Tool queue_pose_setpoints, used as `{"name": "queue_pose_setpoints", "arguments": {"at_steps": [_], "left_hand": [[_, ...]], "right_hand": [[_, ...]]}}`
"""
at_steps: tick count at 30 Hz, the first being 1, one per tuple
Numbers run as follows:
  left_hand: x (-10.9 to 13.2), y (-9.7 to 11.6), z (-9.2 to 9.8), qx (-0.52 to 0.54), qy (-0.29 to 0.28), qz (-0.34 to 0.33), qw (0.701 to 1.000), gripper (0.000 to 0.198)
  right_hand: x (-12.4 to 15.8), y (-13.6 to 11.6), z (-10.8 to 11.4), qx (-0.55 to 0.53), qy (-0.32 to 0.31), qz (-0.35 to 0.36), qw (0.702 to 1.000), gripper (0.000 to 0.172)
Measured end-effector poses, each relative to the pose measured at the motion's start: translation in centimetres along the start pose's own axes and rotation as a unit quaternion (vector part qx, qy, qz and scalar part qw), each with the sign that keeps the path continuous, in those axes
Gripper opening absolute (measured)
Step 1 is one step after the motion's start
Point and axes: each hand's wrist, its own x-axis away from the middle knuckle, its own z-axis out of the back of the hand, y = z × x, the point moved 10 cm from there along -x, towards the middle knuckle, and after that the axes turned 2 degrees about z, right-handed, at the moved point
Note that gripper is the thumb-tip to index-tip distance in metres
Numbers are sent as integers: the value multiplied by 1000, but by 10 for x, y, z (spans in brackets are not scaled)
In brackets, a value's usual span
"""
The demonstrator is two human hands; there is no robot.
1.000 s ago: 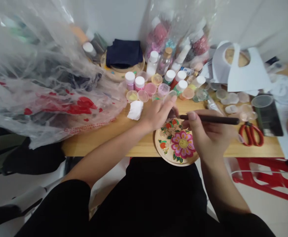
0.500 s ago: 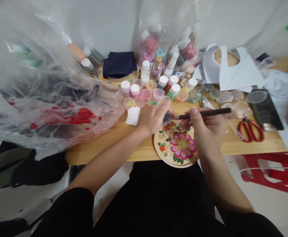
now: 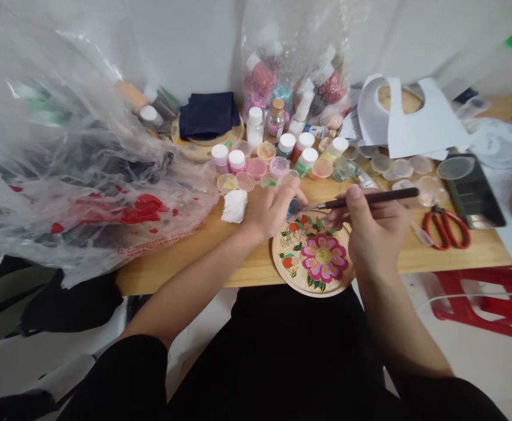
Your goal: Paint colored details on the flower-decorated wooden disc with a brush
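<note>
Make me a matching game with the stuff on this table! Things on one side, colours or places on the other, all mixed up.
Things:
1 scissors
2 cloth
3 tissue
4 brush

Colours or places:
A white
B in the right hand
C red handles
D dark blue

Pairs: 1-C, 2-D, 3-A, 4-B.
</note>
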Motion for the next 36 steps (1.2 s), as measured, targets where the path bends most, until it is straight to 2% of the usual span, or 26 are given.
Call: {"name": "queue_pose_setpoints", "arguments": {"at_steps": [4,6,13,23,30,36], "left_hand": [[0,2,-2,-4,-14,0,1000,68],[0,2,-3,2,-18,6,1000,68],[1,-1,-3,11,-12,16,1000,68],[1,2,-1,-3,-6,-6,1000,68],[1,-5,-2,16,-8,19,1000,65],[0,-6,-6,39,-28,16,999,72]], "right_hand": [[8,-17,-11,72,-66,80,992,27],[12,-23,-10,110,-67,115,985,21],[14,-29,-7,151,-52,126,979,30],[7,-16,-12,48,-36,36,998,36],[-2,0,-9,13,-18,9,1000,40],[-7,16,-2,-24,-18,-15,999,37]]}}
